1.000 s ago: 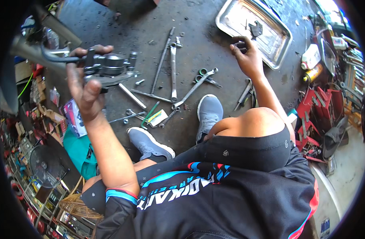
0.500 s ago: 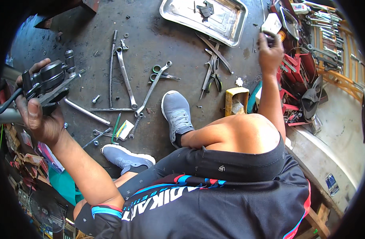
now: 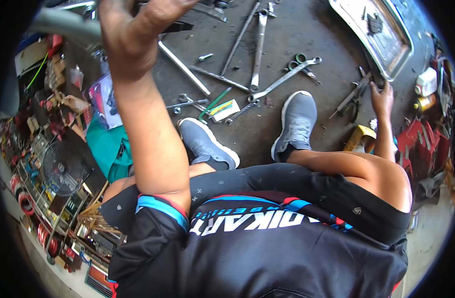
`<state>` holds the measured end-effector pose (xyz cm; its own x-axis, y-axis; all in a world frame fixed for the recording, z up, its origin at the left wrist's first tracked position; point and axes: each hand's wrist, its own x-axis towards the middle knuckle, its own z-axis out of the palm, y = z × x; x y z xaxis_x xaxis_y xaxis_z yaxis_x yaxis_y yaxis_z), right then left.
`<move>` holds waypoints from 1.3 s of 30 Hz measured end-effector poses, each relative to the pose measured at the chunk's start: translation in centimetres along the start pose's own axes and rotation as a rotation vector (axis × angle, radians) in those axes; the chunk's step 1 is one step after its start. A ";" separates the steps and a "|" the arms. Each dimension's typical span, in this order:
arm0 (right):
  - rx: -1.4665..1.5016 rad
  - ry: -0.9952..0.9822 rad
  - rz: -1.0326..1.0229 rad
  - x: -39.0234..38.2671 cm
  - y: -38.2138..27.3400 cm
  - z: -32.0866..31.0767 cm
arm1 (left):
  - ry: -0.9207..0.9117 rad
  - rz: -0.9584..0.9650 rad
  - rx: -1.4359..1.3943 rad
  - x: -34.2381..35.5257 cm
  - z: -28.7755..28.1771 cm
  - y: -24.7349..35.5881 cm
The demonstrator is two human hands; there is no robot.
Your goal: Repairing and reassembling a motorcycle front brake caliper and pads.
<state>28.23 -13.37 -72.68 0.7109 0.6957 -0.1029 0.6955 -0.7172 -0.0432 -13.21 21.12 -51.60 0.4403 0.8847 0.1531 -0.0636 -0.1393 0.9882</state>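
Note:
My left hand (image 3: 135, 35) is raised at the top of the view, closed around a dark metal part (image 3: 180, 25) with a grey tube (image 3: 63, 25) sticking out to the left. Most of the part is hidden by the hand. My right hand (image 3: 382, 99) reaches out to the right, low over the floor beside a pair of pliers (image 3: 354, 99) and the near corner of a metal tray (image 3: 401, 57). Its fingers curl around a small dark piece (image 3: 376, 80). Long wrenches (image 3: 259, 44) lie on the concrete floor between the two hands.
I sit on the floor with grey shoes (image 3: 297, 121) out in front. A green screwdriver (image 3: 215, 104), a thin rod (image 3: 185, 69) and a yellow container (image 3: 359, 139) lie near. Cluttered parts and a small fan (image 3: 63, 169) crowd the left; red tools (image 3: 426, 144) are on the right.
My left hand has lifted the dark part higher and toward the middle of the view. My right hand has come down from near the tray to the floor by the pliers.

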 end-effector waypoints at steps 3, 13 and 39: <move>0.116 -0.025 -0.096 1.3 -3.3 -0.7 | -0.007 0.028 0.172 -0.8 -1.4 0.4; 0.541 -0.313 -0.810 -4.6 -17.9 -0.5 | -0.032 -0.113 0.111 -1.8 -2.7 2.0; 0.252 -0.500 -1.648 -14.2 -26.3 2.9 | -0.007 -0.073 -0.422 -3.0 -1.5 -0.6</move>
<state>-0.43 -4.53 -72.98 -0.7981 0.5990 -0.0652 0.5311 0.6482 -0.5457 -15.80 19.20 -52.61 0.4636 0.8820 0.0843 -0.3925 0.1192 0.9120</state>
